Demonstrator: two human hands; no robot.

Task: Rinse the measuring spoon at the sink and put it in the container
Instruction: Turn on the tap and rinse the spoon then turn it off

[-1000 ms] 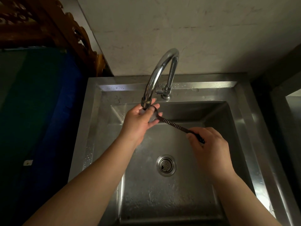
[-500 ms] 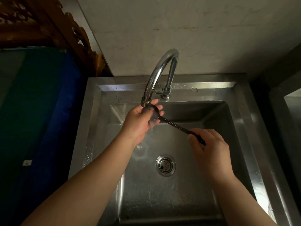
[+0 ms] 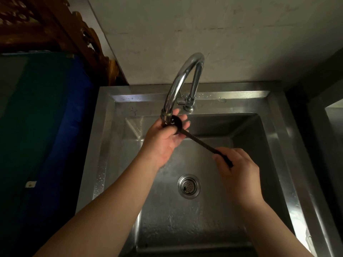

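The left hand [image 3: 163,140] has shifted its fingers around the spoon [image 3: 176,123] bowl under the faucet [image 3: 182,82]; right hand [image 3: 235,167] still grips the handle. Rinsing continues; container not visible.

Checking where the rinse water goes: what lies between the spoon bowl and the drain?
Head view: only bare wet sink floor lies between the spoon bowl and the drain; the left hand cups the bowl from beneath.

The tap [image 3: 182,78] stands on the back rim of the sink [image 3: 278,138], its spout arching forward over the basin. The drain [image 3: 189,186] lies in the basin floor, nearer than the spout. A wall [image 3: 222,34] rises behind the sink.
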